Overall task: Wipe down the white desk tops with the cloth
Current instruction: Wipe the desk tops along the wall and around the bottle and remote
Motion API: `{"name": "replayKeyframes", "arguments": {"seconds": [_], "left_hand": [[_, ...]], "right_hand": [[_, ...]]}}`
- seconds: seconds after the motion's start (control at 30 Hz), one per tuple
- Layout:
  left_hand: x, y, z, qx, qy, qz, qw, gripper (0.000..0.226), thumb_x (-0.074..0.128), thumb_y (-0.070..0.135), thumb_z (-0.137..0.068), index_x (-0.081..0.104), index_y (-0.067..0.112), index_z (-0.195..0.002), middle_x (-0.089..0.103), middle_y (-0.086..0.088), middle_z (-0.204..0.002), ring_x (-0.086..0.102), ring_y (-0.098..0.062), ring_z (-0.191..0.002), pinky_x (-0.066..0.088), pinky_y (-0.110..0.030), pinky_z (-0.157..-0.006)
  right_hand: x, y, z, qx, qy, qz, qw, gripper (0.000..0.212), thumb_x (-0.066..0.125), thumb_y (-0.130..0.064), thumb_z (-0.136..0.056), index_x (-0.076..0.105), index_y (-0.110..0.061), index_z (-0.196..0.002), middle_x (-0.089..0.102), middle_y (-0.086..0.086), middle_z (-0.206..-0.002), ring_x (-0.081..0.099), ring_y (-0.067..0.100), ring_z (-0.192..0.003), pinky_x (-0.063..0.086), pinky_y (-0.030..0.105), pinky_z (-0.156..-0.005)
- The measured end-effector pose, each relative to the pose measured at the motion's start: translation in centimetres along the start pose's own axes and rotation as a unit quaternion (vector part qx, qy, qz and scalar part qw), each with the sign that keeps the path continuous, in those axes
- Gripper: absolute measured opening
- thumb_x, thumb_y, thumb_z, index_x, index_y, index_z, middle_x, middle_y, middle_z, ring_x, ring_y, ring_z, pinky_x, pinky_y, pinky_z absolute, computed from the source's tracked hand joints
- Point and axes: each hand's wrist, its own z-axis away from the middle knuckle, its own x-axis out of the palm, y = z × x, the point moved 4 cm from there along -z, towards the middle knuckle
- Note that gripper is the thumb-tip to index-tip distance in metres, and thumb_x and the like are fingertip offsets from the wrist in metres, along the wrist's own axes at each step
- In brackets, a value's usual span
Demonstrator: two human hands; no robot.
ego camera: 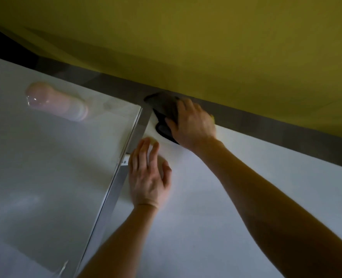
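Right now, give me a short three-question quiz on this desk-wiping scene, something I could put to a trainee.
1. True or false: the right hand presses the dark cloth at the far corner of the white desk top, close to the yellow partition.
2. Which hand holds nothing? A) the left hand B) the right hand C) neither
3. Fill in: the clear divider panel stands to the ____ of the left hand.
Key: 1 true; 2 A; 3 left.
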Motion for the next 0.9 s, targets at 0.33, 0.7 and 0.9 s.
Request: {"name": "replayKeyframes", "arguments": {"seconds": [0.33,0.7,0.9], "left_hand": [[-0.2,0.4,0.0,0.004,0.006,0.006,1.000,0.064,0.052,0.040,-0.102,0.048,0.014,-0.159,0.041,-0.016,-0.169,0.038,-0.037,-0.156,0.035,-0.055,-0.126],[-0.5,0.3,0.2,-0.002,0.016,0.006,1.000,0.063,0.053,0.039,-0.102,0.047,0.015,-0.160,0.041,-0.015,-0.169,0.038,-0.036,-0.157,0.034,-0.054,-0.127],[-0.2,0.5,0.1,0.021,0.036,0.014,0.999,0.062,0.057,0.034,-0.101,0.050,0.010,-0.157,0.044,-0.021,-0.164,0.038,-0.041,-0.156,0.022,-0.057,-0.133]], "right_hand": [[-1.1,6.5,3.7,-0.026,0.020,-0.028,0.999,0.053,0.053,-0.050,-0.105,0.053,-0.035,-0.156,0.065,0.010,-0.117,0.066,0.042,-0.102,0.055,0.043,-0.073],[1.7,-3.2,-4.4,-0.018,-0.065,-0.009,0.998,0.049,0.045,-0.060,-0.111,0.058,-0.027,-0.144,0.065,0.011,-0.122,0.068,0.037,-0.107,0.040,0.039,-0.073],[-2.5,9.1,5.7,0.023,0.042,-0.027,0.999,0.048,0.059,-0.056,-0.106,0.063,-0.030,-0.147,0.068,0.012,-0.112,0.069,0.044,-0.092,0.043,0.037,-0.067]]}}
